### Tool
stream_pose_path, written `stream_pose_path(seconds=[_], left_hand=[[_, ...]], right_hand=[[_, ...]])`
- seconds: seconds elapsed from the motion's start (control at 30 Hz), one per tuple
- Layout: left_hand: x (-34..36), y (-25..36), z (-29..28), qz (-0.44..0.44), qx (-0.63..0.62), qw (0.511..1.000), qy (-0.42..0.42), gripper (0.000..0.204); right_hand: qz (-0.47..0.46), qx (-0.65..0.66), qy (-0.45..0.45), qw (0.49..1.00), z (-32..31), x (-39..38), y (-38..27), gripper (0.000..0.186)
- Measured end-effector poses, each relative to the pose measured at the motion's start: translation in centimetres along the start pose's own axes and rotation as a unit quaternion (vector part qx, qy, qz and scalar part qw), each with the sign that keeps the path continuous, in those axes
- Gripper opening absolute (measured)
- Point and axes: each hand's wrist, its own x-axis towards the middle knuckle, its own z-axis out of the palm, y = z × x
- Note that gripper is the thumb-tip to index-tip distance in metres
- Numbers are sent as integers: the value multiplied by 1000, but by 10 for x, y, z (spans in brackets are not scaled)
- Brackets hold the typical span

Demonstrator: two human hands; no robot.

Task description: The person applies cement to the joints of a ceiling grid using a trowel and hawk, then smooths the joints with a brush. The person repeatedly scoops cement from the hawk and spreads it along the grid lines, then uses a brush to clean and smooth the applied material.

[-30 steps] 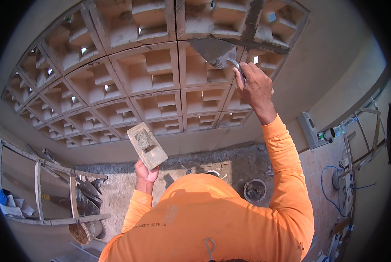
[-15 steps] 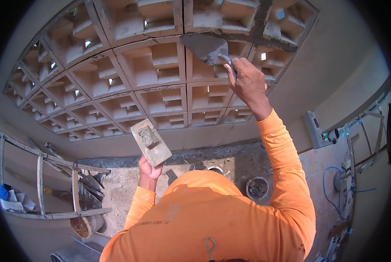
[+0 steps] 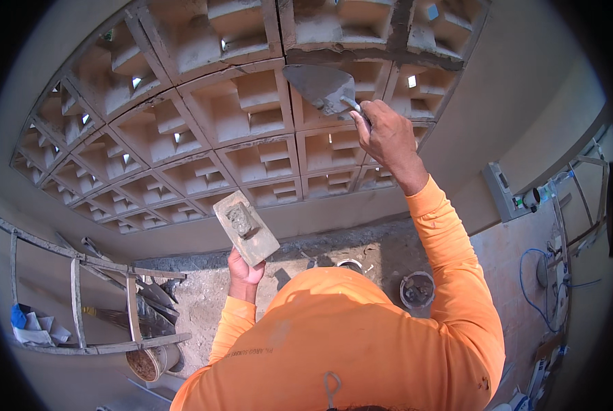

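My right hand [image 3: 386, 135] is raised and grips the handle of a grey trowel [image 3: 320, 87], whose blade lies flat against the wall of hollow concrete blocks [image 3: 203, 130], close to a mortar joint. My left hand [image 3: 243, 271] holds a flat rectangular board [image 3: 246, 227] from below, at chest height. A small lump of grey mortar [image 3: 240, 219] sits on the board. Both arms wear orange sleeves, and my orange shirt fills the lower middle of the view.
A wooden ladder-like frame [image 3: 77, 301] stands at the lower left with tools behind it. A bucket [image 3: 147, 363] sits below it, another small bucket [image 3: 416, 290] on the ground at right. A grey box [image 3: 501, 190] and cables [image 3: 539, 288] lie at far right.
My right hand has carried the trowel leftward and slightly down along the block wall. My left hand keeps the board in about the same spot, a little lower.
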Motion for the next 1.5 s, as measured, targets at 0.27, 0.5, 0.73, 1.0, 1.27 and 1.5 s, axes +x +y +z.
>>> stream_pose_path(seconds=[0.27, 0.5, 0.73, 1.0, 1.27, 1.5], left_hand=[[1, 6, -2, -17, -12, 999, -24, 44], [1, 21, -5, -20, 7, 999, -38, 44], [-4, 26, -9, -20, 14, 999, -49, 43], [-8, 28, -22, -8, 12, 999, -36, 44], [-14, 31, -13, 14, 39, 999, -5, 43], [-18, 33, -35, 8, 6, 1000, 4, 41]], right_hand=[[281, 337, 71, 896, 33, -40, -21, 26], [282, 371, 80, 881, 75, -24, -76, 29], [219, 390, -4, 894, 70, -22, -107, 25], [164, 368, 47, 914, 77, -32, -109, 20], [127, 287, 96, 945, 106, -24, -103, 21], [232, 316, 6, 920, 107, -40, -74, 24]])
